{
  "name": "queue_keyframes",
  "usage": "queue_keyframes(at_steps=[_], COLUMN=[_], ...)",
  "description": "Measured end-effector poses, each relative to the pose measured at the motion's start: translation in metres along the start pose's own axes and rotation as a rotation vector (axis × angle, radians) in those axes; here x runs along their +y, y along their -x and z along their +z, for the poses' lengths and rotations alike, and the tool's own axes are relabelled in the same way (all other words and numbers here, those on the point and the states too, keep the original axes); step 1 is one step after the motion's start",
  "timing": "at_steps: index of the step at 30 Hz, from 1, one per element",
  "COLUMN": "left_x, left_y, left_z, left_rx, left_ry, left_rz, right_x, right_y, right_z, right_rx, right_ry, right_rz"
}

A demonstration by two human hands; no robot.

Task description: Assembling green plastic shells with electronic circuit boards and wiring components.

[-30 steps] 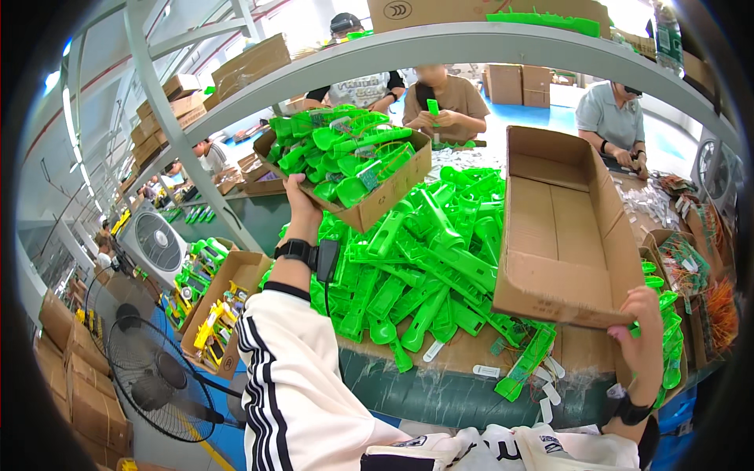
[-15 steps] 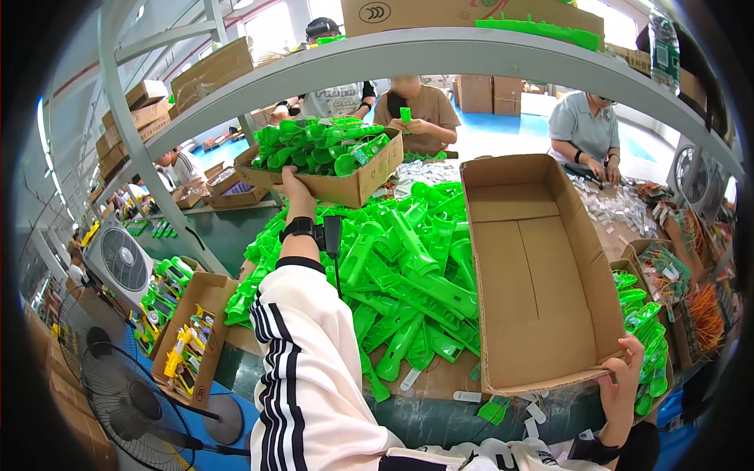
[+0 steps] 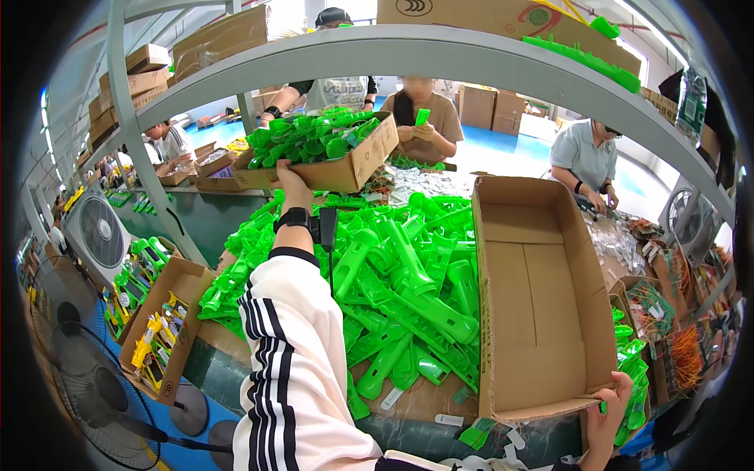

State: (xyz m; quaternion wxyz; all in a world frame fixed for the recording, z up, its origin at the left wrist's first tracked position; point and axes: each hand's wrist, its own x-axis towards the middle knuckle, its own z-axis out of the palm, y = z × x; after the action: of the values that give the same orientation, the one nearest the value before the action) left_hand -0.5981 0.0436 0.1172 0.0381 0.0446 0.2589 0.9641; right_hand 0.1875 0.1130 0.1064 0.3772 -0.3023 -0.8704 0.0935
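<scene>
Cardboard tray [image 3: 345,169] brims with green parts, left hand [image 3: 292,184] beneath.

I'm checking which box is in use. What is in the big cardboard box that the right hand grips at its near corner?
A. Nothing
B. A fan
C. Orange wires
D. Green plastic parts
A: the big cardboard box gripped by the right hand shows only its bare bottom.

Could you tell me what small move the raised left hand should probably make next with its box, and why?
Probably tip it further: the left hand holds the brown cardboard box of green plastic parts above the green heap on the table, and it remains full.
</scene>
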Motion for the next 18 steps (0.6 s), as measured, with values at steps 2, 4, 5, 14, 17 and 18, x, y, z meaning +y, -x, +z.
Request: queue_keyframes(at_steps=[2,4,5,14,17,18], left_x=[-0.024,-0.014,-0.01,-0.015,-0.026,-0.03], left_y=[0.034,0.051,0.058,0.09,0.086,0.079], left_z=[0.022,0.032,0.036,0.046,0.037,0.033], left_rx=[-0.081,-0.134,-0.191,0.053,-0.013,-0.009], left_ry=[0.063,0.035,-0.012,-0.133,-0.142,-0.143], left_rz=[-0.124,-0.174,-0.22,-0.3,-0.282,-0.279], right_x=[-0.001,0.001,0.0,-0.006,-0.004,-0.003], right_y=[-0.001,0.0,-0.001,-0.009,-0.009,-0.009], right_z=[-0.003,-0.003,-0.003,0.0,0.001,0.001], right_rx=[0.015,0.034,0.049,0.036,0.041,0.038], right_ry=[0.064,0.069,0.058,0.077,0.088,0.086], right_rz=[0.013,0.003,0.003,-0.006,0.004,0.005])
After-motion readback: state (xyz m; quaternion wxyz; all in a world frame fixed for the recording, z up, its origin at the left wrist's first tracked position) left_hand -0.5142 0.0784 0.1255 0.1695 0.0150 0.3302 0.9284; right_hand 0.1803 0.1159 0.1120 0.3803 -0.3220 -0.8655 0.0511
